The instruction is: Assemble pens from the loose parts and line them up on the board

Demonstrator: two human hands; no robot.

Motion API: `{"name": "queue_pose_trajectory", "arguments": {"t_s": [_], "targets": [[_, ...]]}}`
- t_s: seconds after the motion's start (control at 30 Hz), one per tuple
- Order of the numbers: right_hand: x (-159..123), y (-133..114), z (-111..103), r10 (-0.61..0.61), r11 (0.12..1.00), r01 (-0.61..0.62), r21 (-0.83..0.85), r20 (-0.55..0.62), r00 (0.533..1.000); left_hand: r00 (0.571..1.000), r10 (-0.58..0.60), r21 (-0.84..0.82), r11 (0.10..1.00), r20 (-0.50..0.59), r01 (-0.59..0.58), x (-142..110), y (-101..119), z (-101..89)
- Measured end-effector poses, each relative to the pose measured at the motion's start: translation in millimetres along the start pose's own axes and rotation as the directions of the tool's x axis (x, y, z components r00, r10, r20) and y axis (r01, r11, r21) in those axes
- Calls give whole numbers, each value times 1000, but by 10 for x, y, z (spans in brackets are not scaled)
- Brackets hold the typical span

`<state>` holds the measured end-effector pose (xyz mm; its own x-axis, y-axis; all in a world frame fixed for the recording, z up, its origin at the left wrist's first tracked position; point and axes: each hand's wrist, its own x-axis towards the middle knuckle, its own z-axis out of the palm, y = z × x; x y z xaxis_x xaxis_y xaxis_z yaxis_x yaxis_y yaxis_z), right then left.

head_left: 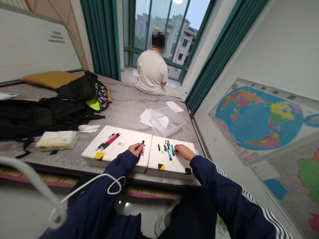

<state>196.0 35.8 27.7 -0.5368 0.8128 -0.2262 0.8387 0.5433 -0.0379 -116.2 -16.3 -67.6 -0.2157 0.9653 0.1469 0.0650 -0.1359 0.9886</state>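
My left hand [135, 149] pinches a red-and-black pen [141, 152] over the left white box [131, 135]. Above the right white box [179, 168], the fingers of my right hand [184, 152] are closed together beside a teal pen part [172, 150]. A tiny red bit shows at those fingertips, too small to name. Another teal pen piece [169, 154] and several black pen parts [164, 147] lie scattered on this box. On the left box rest red-and-black pens [111, 141] and a dark pen [105, 141], side by side.
Behind the boxes stand a clear plastic bin [171, 127] and white papers [146, 118]. A tissue pack [56, 140] and black bags [45, 114] lie to the left. A person [152, 71] sits by the window. A white cable [87, 182] hangs before my left sleeve.
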Motion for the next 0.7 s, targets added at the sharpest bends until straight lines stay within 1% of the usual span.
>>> {"name": "queue_pose_trajectory", "arguments": {"t_s": [0.13,0.23,0.33,0.4,0.47,0.53,0.63,0.7], "targets": [[18,1,30,8,1000,-8,1,39,999,1000,-1,1,1000,4,1,9,-25,3],[2,-9,55,26,1000,-26,4,41,999,1000,1,4,1000,7,-1,11,-33,3],[-46,-25,36,36,999,-36,18,-12,999,1000,-2,6,1000,13,2,5,-14,0],[-67,-75,-15,37,997,-32,70,-84,996,1000,-12,-6,1000,28,12,-3,17,-4],[-45,-195,-88,31,985,0,175,-175,984,999,-28,-30,999,44,29,-13,56,-9],[38,-398,-163,12,950,71,305,-261,965,997,-29,-43,999,69,32,-21,92,-16],[266,-790,-242,-56,842,226,489,-338,939,993,-17,-35,999,118,21,-28,116,-24],[441,-1022,-271,-92,759,284,586,-335,938,989,-27,-18,999,146,30,-29,106,-28]]}}
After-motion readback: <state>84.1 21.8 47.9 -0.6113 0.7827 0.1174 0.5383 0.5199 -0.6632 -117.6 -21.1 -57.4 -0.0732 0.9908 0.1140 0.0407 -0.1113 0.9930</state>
